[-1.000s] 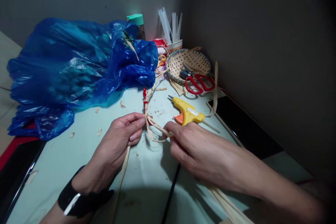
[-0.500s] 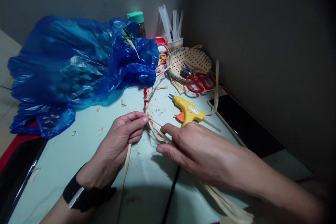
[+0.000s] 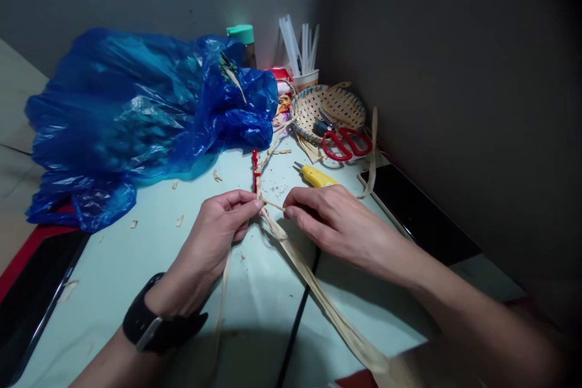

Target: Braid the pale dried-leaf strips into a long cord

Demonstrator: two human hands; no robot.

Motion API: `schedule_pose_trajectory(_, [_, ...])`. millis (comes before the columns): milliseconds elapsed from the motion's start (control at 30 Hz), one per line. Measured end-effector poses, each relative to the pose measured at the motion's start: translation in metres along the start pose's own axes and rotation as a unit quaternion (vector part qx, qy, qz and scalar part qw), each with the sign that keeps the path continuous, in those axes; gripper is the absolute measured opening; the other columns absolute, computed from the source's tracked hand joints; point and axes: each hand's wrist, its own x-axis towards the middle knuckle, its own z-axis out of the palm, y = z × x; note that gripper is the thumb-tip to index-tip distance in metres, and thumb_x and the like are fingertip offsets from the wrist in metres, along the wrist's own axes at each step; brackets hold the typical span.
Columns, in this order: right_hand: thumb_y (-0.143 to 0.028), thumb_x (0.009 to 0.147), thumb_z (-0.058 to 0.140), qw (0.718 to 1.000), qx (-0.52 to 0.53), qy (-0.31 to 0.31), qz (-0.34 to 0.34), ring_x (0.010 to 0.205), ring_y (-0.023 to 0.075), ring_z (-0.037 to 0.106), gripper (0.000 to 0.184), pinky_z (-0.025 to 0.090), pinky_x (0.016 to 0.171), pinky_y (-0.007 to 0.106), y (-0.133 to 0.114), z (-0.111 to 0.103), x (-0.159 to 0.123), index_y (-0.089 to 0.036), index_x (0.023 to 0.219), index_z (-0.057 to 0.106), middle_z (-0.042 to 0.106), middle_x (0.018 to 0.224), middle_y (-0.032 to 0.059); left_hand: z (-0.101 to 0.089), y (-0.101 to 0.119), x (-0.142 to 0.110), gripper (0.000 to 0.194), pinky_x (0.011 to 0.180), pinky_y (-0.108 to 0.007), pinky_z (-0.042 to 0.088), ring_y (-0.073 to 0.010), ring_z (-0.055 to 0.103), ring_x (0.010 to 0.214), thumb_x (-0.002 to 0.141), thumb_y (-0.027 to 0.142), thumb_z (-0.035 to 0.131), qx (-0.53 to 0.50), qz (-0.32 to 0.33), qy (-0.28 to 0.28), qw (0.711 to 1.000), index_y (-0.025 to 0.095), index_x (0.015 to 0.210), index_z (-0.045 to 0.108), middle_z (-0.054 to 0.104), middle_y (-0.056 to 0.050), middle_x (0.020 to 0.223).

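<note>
Braid (image 3: 264, 160): long axis away from body. Left hand (image 3: 219, 219) nearer, pinching it; right hand (image 3: 331, 217) pinches strand (image 3: 273, 204), right of braid.

Pale table (image 3: 154, 260) beneath blue bag (image 3: 154, 115) and scraps (image 3: 180, 220)

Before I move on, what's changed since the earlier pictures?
The right hand has shifted forward, so only the front of the yellow glue gun shows. It seems to have let go of the wide strand, which now runs free toward the lower right, and pinches a thin strand instead. The left hand still pinches the braid; scissors and basket stayed put.
</note>
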Motion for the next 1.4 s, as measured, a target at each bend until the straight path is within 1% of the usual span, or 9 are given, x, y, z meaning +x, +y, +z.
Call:
schedule_pose_trajectory(233, [-0.020,0.090,0.042,0.998,0.054,0.015,-0.021,0.053,0.0088,0.039,0.020,0.025,0.055,0.025,-0.013,0.012,0.000,-0.016,0.074,0.052,0.047,0.059,-0.0032,0.016,0.000,-0.008,0.012,0.051,-0.020,0.036,-0.0091,0.050,0.057,0.067,0.023,0.075,0.036,0.063,0.081,0.994,0.013,0.072,0.069,0.063,-0.001,0.065])
schedule_pose_trajectory(400, [-0.019,0.088,0.040,0.999,0.000,-0.011,-0.037,0.051,0.0097,0.041,0.014,0.024,0.053,0.026,-0.018,0.035,-0.004,-0.015,0.089,0.054,0.055,0.065,0.0002,0.015,-0.005,-0.009,0.009,0.044,-0.019,0.026,-0.0061,0.036,0.045,0.067,0.020,0.072,0.002,0.042,0.061,0.997,0.013,0.073,0.069,0.050,0.005,0.049])
schedule_pose_trajectory(600, [-0.015,0.087,0.041,0.988,-0.128,0.001,-0.083,0.054,0.0136,0.047,0.019,0.020,0.052,0.030,-0.015,0.054,-0.005,-0.012,0.101,0.054,0.063,0.073,0.0058,0.010,-0.002,-0.009,0.017,0.040,-0.017,0.021,-0.0030,0.034,0.044,0.068,0.025,0.076,-0.037,0.007,0.026,0.999,0.014,0.078,0.069,0.057,0.003,0.060])
schedule_pose_trajectory(733, [-0.025,0.094,0.039,0.989,-0.120,-0.016,-0.081,0.057,0.0133,0.051,0.021,0.024,0.053,0.029,-0.016,0.041,-0.004,-0.015,0.093,0.058,0.065,0.076,0.0052,0.008,0.002,-0.009,0.019,0.048,-0.015,0.036,-0.0060,0.052,0.055,0.063,0.020,0.080,-0.066,-0.017,0.019,0.997,0.013,0.076,0.069,0.065,0.000,0.070])
schedule_pose_trajectory(867, [-0.043,0.095,0.042,0.991,-0.086,0.102,-0.027,0.079,0.0184,0.057,0.033,0.034,0.066,0.028,-0.019,0.012,0.006,-0.016,0.097,0.060,0.066,0.089,0.0089,0.006,0.004,-0.010,0.016,0.046,-0.014,0.033,-0.0035,0.047,0.050,0.065,0.016,0.076,-0.078,-0.009,0.018,0.997,0.012,0.078,0.070,0.064,0.001,0.067])
schedule_pose_trajectory(967, [-0.043,0.094,0.045,1.000,-0.018,0.013,0.002,0.072,0.0165,0.057,0.031,0.034,0.061,0.026,-0.016,0.007,0.020,-0.015,0.095,0.058,0.065,0.083,0.0081,0.006,0.003,-0.011,0.015,0.047,-0.016,0.034,-0.0053,0.050,0.051,0.065,0.016,0.075,-0.067,0.004,0.018,0.998,0.012,0.078,0.069,0.065,0.000,0.065])
schedule_pose_trajectory(1067, [-0.031,0.097,0.040,0.992,0.096,-0.075,-0.013,0.062,0.0116,0.054,0.023,0.034,0.058,0.023,-0.010,0.016,0.030,-0.016,0.087,0.055,0.063,0.073,0.0027,0.004,0.004,-0.011,0.016,0.052,-0.021,0.039,-0.0115,0.058,0.056,0.069,0.022,0.073,-0.008,0.039,0.022,0.999,0.013,0.081,0.067,0.068,-0.003,0.066])
schedule_pose_trajectory(1167, [-0.019,0.094,0.037,0.988,0.130,-0.075,-0.035,0.066,0.0108,0.055,0.020,0.036,0.063,0.023,-0.003,0.023,0.032,-0.016,0.084,0.054,0.064,0.076,0.0020,0.001,0.005,-0.011,0.013,0.060,-0.026,0.043,-0.0170,0.063,0.062,0.077,0.025,0.065,0.130,0.093,0.027,0.987,0.017,0.087,0.063,0.070,-0.003,0.068])
schedule_pose_trajectory(1400, [-0.016,0.087,0.039,0.995,0.065,-0.073,-0.019,0.060,0.0097,0.043,0.020,0.027,0.059,0.024,0.002,0.026,0.028,-0.016,0.070,0.048,0.052,0.064,-0.0009,0.003,0.011,-0.020,0.014,0.066,-0.030,0.039,-0.0212,0.064,0.072,0.084,0.022,0.052,0.412,0.155,0.056,0.896,0.024,0.096,0.045,0.071,0.001,0.074])
